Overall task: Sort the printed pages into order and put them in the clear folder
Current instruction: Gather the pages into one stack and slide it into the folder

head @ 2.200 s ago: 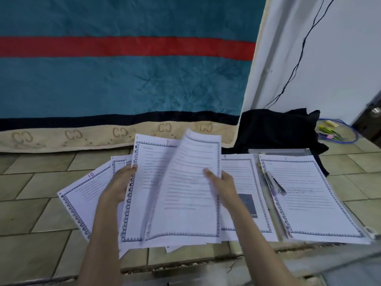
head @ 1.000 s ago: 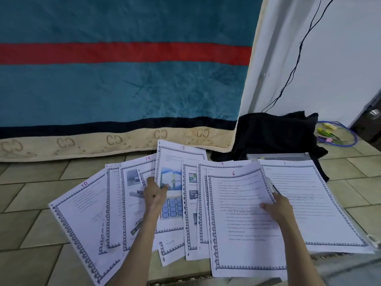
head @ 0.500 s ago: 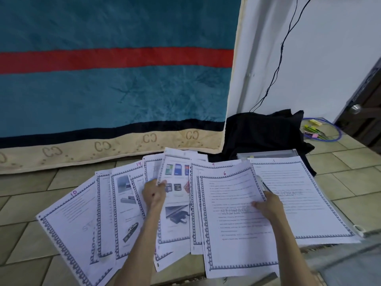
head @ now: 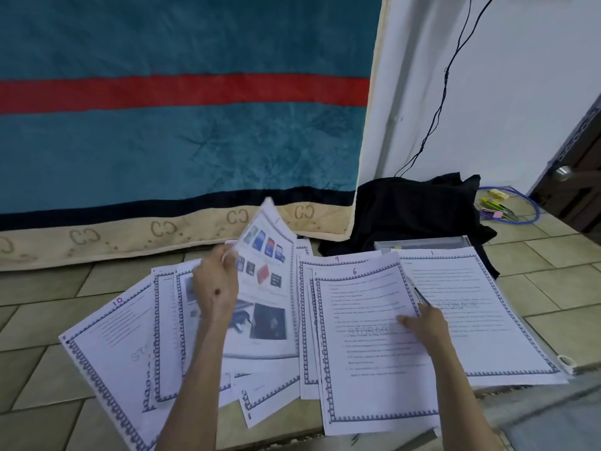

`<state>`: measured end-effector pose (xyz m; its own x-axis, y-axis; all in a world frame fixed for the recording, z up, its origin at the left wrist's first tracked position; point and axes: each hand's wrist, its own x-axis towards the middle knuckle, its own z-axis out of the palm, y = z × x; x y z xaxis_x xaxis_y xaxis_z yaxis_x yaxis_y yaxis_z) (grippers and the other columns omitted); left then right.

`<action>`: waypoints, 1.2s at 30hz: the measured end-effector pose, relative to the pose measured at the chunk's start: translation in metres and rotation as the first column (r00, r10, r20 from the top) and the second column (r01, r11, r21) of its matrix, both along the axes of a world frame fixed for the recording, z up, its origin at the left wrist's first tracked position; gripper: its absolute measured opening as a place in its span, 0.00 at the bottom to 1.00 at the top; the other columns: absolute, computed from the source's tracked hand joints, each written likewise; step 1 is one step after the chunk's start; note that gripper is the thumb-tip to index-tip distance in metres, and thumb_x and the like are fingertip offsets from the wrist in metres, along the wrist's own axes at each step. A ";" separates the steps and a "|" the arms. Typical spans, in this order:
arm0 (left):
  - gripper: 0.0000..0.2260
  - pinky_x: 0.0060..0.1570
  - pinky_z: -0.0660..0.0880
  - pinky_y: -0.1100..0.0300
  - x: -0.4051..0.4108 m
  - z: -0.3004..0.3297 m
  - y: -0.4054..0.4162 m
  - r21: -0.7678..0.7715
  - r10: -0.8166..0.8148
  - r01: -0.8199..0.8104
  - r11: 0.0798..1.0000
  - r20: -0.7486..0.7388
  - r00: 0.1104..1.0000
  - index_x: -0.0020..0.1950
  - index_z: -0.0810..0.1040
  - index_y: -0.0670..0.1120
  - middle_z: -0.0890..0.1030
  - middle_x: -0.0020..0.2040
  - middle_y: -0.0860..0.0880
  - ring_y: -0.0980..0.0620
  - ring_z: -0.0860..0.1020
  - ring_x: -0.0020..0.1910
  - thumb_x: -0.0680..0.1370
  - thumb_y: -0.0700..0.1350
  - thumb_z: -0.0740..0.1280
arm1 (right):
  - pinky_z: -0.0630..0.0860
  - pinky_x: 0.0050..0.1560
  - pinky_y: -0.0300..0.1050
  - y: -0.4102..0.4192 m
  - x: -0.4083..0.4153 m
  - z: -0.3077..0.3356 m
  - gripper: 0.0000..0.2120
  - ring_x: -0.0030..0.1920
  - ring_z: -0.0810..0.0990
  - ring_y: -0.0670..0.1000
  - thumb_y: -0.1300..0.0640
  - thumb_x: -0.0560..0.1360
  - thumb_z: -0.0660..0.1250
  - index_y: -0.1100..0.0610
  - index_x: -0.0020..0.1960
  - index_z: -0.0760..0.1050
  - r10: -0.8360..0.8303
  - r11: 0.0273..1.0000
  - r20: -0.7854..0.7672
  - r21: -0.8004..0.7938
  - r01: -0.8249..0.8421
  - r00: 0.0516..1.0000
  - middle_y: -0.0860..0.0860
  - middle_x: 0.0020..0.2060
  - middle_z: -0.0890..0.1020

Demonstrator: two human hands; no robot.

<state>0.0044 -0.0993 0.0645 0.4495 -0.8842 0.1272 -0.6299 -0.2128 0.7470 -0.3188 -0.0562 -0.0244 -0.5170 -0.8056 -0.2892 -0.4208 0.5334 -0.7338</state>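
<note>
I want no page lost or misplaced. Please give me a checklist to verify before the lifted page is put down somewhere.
1. Left hand grips the picture page firmly: ok, pinched at its upper left, top edge lifted.
2. Number of the lifted page readable: cannot tell, blurred.
3. Right hand steadies page 6: ok, rests on it.
4. Page 1 visible: ok, far right.
5. Page 10 visible: ok, far left.
6. Clear folder reachable: cannot tell, mostly covered.
</note>
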 end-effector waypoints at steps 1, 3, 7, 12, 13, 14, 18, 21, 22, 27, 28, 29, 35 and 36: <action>0.11 0.37 0.74 0.56 0.003 0.018 0.001 -0.090 -0.005 0.009 0.996 0.039 0.999 0.60 0.78 0.47 0.83 0.50 0.41 0.45 0.77 0.36 0.80 0.44 0.61 | 0.72 0.50 0.46 0.000 -0.002 -0.001 0.14 0.50 0.78 0.59 0.63 0.72 0.70 0.68 0.56 0.76 -0.001 1.000 0.024 -0.015 0.001 1.000 0.63 0.52 0.80; 0.11 0.37 0.72 0.58 0.009 0.053 0.007 -0.217 -0.014 0.037 0.976 0.108 0.994 0.59 0.79 0.48 0.83 0.47 0.41 0.48 0.75 0.34 0.79 0.44 0.63 | 0.74 0.45 0.45 0.003 -0.008 0.001 0.13 0.45 0.78 0.57 0.65 0.73 0.69 0.69 0.56 0.76 -0.012 0.995 0.144 -0.095 0.026 0.990 0.61 0.50 0.81; 0.11 0.53 0.73 0.55 0.014 0.088 0.011 -0.265 -0.041 0.035 0.964 -0.017 0.999 0.58 0.79 0.48 0.83 0.50 0.45 0.44 0.78 0.48 0.79 0.47 0.64 | 0.74 0.53 0.49 0.013 -0.029 0.015 0.14 0.47 0.79 0.56 0.65 0.75 0.65 0.68 0.60 0.73 -0.016 0.970 0.449 -0.209 0.122 0.893 0.61 0.57 0.79; 0.11 0.49 0.74 0.61 -0.015 0.060 -0.004 -0.128 -0.206 0.179 0.975 -0.240 0.949 0.59 0.79 0.44 0.82 0.53 0.46 0.50 0.78 0.48 0.79 0.44 0.63 | 0.78 0.37 0.43 0.020 -0.057 0.024 0.15 0.41 0.81 0.59 0.60 0.76 0.64 0.68 0.59 0.75 -0.103 0.938 0.605 -0.206 0.280 0.789 0.55 0.35 0.82; 0.11 0.47 0.72 0.62 -0.025 0.048 -0.007 -0.082 -0.219 0.204 0.976 -0.260 0.940 0.59 0.79 0.44 0.82 0.55 0.45 0.49 0.78 0.47 0.79 0.43 0.62 | 0.77 0.37 0.48 0.020 -0.059 0.024 0.17 0.45 0.79 0.61 0.59 0.75 0.65 0.65 0.62 0.75 -0.129 0.926 0.629 -0.202 0.321 0.767 0.55 0.38 0.81; 0.11 0.45 0.71 0.63 -0.034 0.037 -0.009 -0.037 -0.234 0.233 0.972 -0.280 0.931 0.60 0.78 0.43 0.81 0.56 0.45 0.49 0.78 0.46 0.79 0.43 0.62 | 0.75 0.37 0.49 0.019 -0.062 0.022 0.24 0.47 0.77 0.61 0.58 0.76 0.64 0.65 0.69 0.67 -0.142 0.917 0.656 -0.195 0.348 0.741 0.55 0.40 0.80; 0.12 0.39 0.74 0.66 -0.076 -0.015 -0.006 0.156 -0.324 0.389 0.908 -0.326 0.888 0.61 0.76 0.42 0.79 0.61 0.47 0.54 0.78 0.42 0.80 0.43 0.60 | 0.68 0.56 0.49 0.030 -0.058 0.027 0.33 0.63 0.72 0.61 0.61 0.78 0.61 0.67 0.75 0.46 -0.198 0.891 0.674 -0.178 0.417 0.712 0.58 0.56 0.80; 0.10 0.44 0.74 0.63 -0.102 -0.049 0.004 0.252 -0.329 0.441 0.862 -0.384 0.863 0.56 0.77 0.40 0.80 0.56 0.45 0.48 0.78 0.47 0.80 0.43 0.60 | 0.76 0.49 0.47 0.033 -0.060 0.014 0.37 0.52 0.77 0.56 0.56 0.71 0.67 0.67 0.73 0.56 -0.204 0.919 0.676 -0.117 0.377 0.708 0.61 0.69 0.70; 0.09 0.43 0.73 0.62 -0.108 -0.054 0.010 0.269 -0.322 0.435 0.860 -0.375 0.869 0.52 0.77 0.40 0.80 0.53 0.43 0.47 0.78 0.48 0.80 0.43 0.60 | 0.77 0.47 0.47 0.033 -0.063 0.007 0.36 0.48 0.77 0.54 0.55 0.70 0.68 0.67 0.73 0.59 -0.221 0.914 0.695 -0.098 0.394 0.685 0.61 0.68 0.70; 0.15 0.66 0.63 0.45 -0.122 -0.069 0.019 0.377 -0.321 0.326 0.867 -0.078 0.944 0.65 0.74 0.44 0.55 0.75 0.43 0.42 0.57 0.73 0.79 0.46 0.61 | 0.68 0.66 0.57 0.032 -0.068 -0.003 0.44 0.70 0.67 0.60 0.57 0.69 0.72 0.66 0.75 0.49 -0.228 0.942 0.672 -0.031 0.335 0.705 0.59 0.72 0.65; 0.16 0.67 0.62 0.44 -0.123 -0.068 0.019 0.398 -0.308 0.318 0.860 -0.090 0.947 0.66 0.74 0.45 0.52 0.76 0.43 0.41 0.56 0.73 0.79 0.46 0.62 | 0.67 0.67 0.58 0.030 -0.070 -0.003 0.45 0.70 0.67 0.59 0.57 0.69 0.72 0.66 0.75 0.49 -0.214 0.946 0.668 -0.040 0.322 0.713 0.58 0.72 0.65; 0.16 0.67 0.62 0.44 -0.124 -0.067 0.017 0.413 -0.288 0.312 0.856 -0.120 0.950 0.66 0.74 0.44 0.54 0.76 0.42 0.40 0.58 0.72 0.79 0.46 0.63 | 0.69 0.65 0.56 0.030 -0.069 -0.001 0.41 0.67 0.68 0.58 0.58 0.71 0.70 0.67 0.75 0.50 -0.229 0.944 0.651 -0.033 0.328 0.724 0.57 0.70 0.66; 0.08 0.49 0.72 0.65 -0.104 -0.065 0.001 0.376 -0.215 0.385 0.843 -0.421 0.881 0.53 0.80 0.40 0.80 0.58 0.44 0.54 0.75 0.45 0.76 0.42 0.68 | 0.81 0.34 0.50 0.031 -0.077 -0.016 0.26 0.49 0.79 0.59 0.56 0.75 0.67 0.68 0.67 0.66 -0.214 0.961 0.654 0.006 0.277 0.726 0.63 0.56 0.78; 0.11 0.48 0.73 0.65 -0.095 -0.065 -0.001 0.343 -0.202 0.378 0.860 -0.452 0.869 0.56 0.80 0.40 0.81 0.56 0.44 0.54 0.75 0.44 0.76 0.42 0.68 | 0.81 0.37 0.52 0.033 -0.076 -0.013 0.29 0.50 0.80 0.60 0.54 0.71 0.71 0.68 0.66 0.68 -0.186 0.970 0.651 0.002 0.244 0.736 0.63 0.56 0.79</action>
<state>-0.0904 -0.1006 -0.0010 0.0968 -0.9105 -0.4021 -0.3895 -0.4064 0.8265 -0.3953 -0.0235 -0.0374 -0.3944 -0.7305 -0.5575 0.2835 0.4803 -0.8300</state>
